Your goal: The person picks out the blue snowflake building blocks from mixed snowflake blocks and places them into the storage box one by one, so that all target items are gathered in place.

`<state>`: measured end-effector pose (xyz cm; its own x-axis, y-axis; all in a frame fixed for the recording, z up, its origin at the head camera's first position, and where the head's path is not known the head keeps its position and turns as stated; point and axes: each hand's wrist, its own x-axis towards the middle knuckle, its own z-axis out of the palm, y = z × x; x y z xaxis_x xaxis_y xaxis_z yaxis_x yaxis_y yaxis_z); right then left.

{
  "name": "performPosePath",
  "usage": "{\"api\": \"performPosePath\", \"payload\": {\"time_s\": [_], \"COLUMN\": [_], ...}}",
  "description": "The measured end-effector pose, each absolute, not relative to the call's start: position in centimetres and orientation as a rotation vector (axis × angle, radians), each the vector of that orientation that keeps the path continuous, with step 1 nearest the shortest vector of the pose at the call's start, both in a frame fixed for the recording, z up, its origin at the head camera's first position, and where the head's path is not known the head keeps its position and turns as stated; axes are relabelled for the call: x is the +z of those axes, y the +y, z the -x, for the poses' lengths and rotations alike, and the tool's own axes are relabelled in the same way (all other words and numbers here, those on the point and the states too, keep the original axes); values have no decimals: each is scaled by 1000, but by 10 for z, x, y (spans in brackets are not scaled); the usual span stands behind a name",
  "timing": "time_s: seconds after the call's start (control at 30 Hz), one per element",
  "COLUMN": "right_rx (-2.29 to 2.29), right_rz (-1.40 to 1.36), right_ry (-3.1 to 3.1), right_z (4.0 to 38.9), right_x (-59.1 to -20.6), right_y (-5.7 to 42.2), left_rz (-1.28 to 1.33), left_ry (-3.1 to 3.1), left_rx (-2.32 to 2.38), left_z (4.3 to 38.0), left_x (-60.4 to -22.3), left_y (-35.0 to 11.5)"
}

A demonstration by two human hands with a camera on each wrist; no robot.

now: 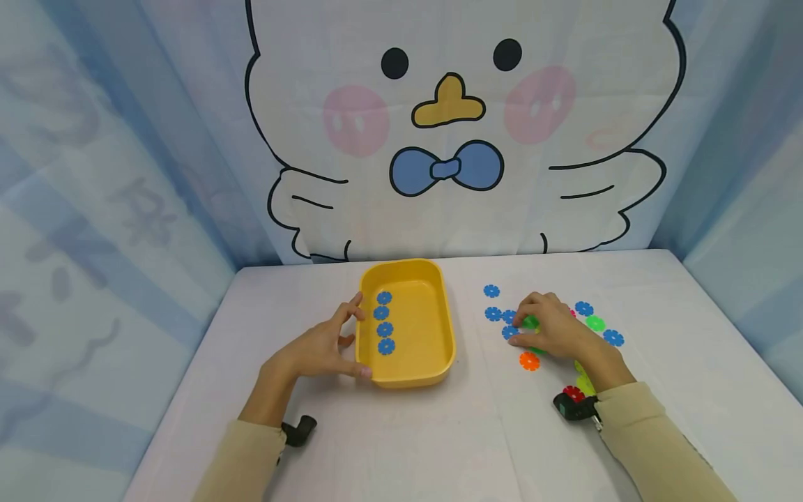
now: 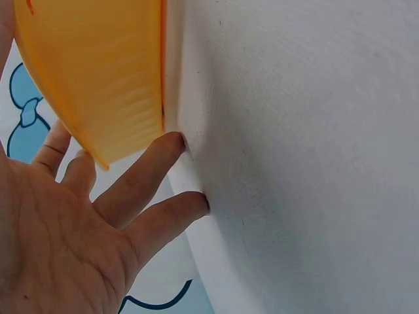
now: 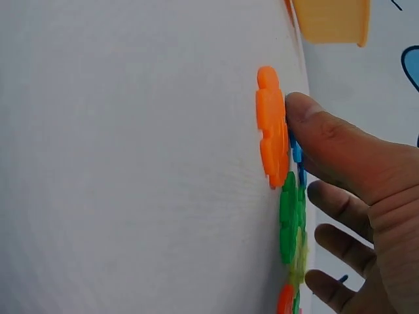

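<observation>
A yellow tray (image 1: 442, 317) stands on the table, with a column of several blue flower-shaped discs (image 1: 385, 329) along its left side. My left hand (image 1: 314, 346) rests against that side, thumb at the near corner and index finger at the rim. In the left wrist view, two spread fingers (image 2: 147, 175) reach down to the tabletop beside the tray wall. Over the loose discs, my right hand (image 1: 552, 328) reaches down with thumb and index finger apart, on either side of a blue disc (image 1: 509, 332). Green discs lie partly hidden beneath it.
An orange disc (image 1: 530, 360) lies just nearer than the right hand. Further blue discs (image 1: 492, 291) sit between hand and tray. Right of the hand are green (image 1: 595, 323) and blue discs, and a red disc (image 1: 574, 393) lies by the wrist camera. A printed curtain hangs behind the table.
</observation>
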<state>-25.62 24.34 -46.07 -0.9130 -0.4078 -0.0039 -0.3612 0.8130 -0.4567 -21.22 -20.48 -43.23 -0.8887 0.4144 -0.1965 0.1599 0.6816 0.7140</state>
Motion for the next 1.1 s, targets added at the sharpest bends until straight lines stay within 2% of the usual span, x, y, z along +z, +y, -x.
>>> {"api": "performPosePath", "payload": {"time_s": [0.5,0.87,1.1], "right_rx": [-703,-582,-555], "right_rz": [523,682,621], "right_ry": [2813,2796,2810], "right_z": [251,248,247], "right_x": [-452,-452,-451], "right_y": [234,227,230], "left_rz": [-455,-427,-487], "left_ry": [2550,2551,2535], "left_rx": [1041,1030,1056], "left_z": [213,210,212], "left_x": [-432,-431,-431], "left_y": [-204,-209,-205]}}
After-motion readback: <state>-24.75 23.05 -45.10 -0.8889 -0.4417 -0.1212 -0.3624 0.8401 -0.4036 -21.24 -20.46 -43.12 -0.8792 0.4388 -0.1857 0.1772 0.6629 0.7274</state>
